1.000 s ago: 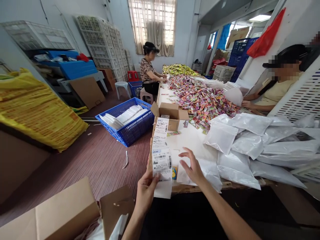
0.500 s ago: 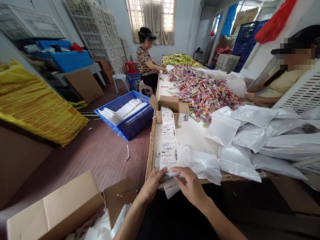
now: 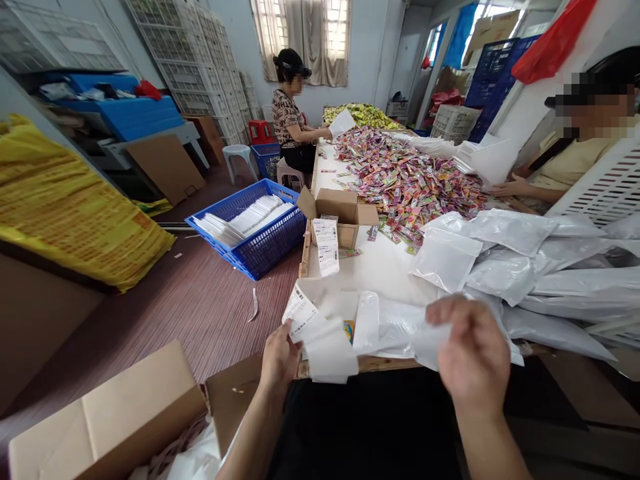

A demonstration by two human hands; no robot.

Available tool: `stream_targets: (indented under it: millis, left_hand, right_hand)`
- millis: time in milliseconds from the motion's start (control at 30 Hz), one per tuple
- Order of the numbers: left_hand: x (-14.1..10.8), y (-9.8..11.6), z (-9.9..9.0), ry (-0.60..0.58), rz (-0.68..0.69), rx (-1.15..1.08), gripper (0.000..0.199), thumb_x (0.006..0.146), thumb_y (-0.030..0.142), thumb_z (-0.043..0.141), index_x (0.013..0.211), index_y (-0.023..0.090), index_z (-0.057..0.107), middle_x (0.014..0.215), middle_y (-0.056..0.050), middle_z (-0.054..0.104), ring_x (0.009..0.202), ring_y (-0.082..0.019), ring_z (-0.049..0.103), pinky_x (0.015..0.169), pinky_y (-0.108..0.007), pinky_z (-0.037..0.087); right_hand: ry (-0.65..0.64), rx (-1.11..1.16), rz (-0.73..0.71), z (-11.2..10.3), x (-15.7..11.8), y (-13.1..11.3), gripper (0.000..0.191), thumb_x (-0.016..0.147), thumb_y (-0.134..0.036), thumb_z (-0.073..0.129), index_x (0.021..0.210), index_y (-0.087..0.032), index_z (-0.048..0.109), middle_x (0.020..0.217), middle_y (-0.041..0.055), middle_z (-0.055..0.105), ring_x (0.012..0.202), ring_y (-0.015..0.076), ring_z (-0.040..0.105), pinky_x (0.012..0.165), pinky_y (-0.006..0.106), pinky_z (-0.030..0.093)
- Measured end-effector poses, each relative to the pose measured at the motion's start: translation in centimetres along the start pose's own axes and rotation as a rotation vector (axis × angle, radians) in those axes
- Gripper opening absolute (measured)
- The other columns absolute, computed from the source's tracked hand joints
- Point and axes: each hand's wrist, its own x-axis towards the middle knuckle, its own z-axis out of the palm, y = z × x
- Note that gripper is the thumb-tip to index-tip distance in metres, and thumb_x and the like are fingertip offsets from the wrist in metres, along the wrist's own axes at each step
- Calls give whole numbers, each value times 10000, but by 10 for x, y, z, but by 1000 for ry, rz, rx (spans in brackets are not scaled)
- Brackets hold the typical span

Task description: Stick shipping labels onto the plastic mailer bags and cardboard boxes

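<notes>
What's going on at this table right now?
The left hand holds some printed labels by the near edge of the table. The right hand is raised near the filled white bags, too blurred to tell whether it holds anything. More labels hang from an open cardboard box. Farther along, two people, one on each side, work beside a heap of small colourful packets.

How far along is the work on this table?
Looks done: the filled white bags piled at right. In hand: the left hand holds printed labels; the right hand is blurred, its grip unclear. Seemingly left: the label strip hanging from the open carton, and the loose sachets heaped.
</notes>
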Motion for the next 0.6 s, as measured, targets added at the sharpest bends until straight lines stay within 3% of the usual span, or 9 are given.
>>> stream_targets:
  millis: [33, 67, 133, 233, 333, 467, 533, 600]
  left_hand:
    - [0, 1, -3, -24, -10, 12, 101, 776, 220, 675, 715, 143, 650, 551, -4, 689, 478, -141, 631, 490, -222, 486]
    - [-1, 1, -5, -73, -35, 33, 126, 765, 254, 699, 746, 134, 666, 576, -20, 707, 478, -153, 637, 485, -235, 493]
    - [-5, 0, -7, -203, -85, 68, 217, 742, 309, 741, 830, 113, 701, 664, -59, 751, 512, -176, 663, 499, -257, 514]
    - [-12, -5, -6, -325, -77, 77, 281, 711, 339, 785, 868, 115, 721, 742, -73, 777, 594, -185, 699, 535, -247, 536]
    - [-14, -8, -4, -346, -62, 89, 322, 674, 365, 820, 863, 119, 730, 774, -75, 786, 675, -199, 724, 580, -242, 561]
    - [-10, -5, -7, -316, -53, 97, 399, 653, 341, 838, 978, 134, 734, 885, -84, 799, 831, -237, 746, 673, -263, 593]
    - [-8, -3, -10, -313, -29, 90, 431, 667, 315, 827, 1049, 145, 722, 953, -90, 797, 910, -259, 741, 736, -287, 602]
    - [-6, -3, -13, -336, -27, 87, 459, 683, 285, 813, 1106, 146, 705, 1012, -101, 788, 963, -273, 732, 792, -307, 602]
  right_hand:
    - [100, -119, 41, -3, 9, 18, 176, 947, -379, 457, 891, -226, 523, 792, 13, 531, 733, 160, 546, 655, 297, 475]
    - [73, -310, 119, -3, 14, 39, 245, 934, -439, 454, 895, -211, 536, 792, 23, 545, 728, 170, 551, 660, 312, 481]
    - [-106, -594, 213, 5, 12, 82, 371, 893, -528, 461, 930, -184, 593, 846, 79, 609, 807, 238, 593, 731, 400, 502]
    - [-262, -696, 195, 22, -12, 123, 485, 834, -560, 545, 1147, -198, 624, 1206, 137, 620, 1150, 349, 547, 1004, 548, 400]
    - [-435, -770, 134, 25, -37, 128, 671, 696, -622, 693, 1260, -270, 597, 1373, 86, 558, 1308, 373, 456, 1142, 550, 276]
    - [-677, -921, 34, -3, -45, 114, 882, 624, -673, 734, 1378, -273, 515, 1445, 102, 496, 1354, 382, 416, 1138, 490, 330]
    - [-611, -943, 88, -32, -40, 108, 775, 698, -647, 685, 1368, -297, 513, 1440, 78, 502, 1348, 321, 437, 1130, 433, 346]
    - [-266, -1061, 296, -72, -33, 105, 636, 799, -600, 582, 1330, -256, 522, 1404, 117, 518, 1321, 308, 457, 1120, 472, 330]
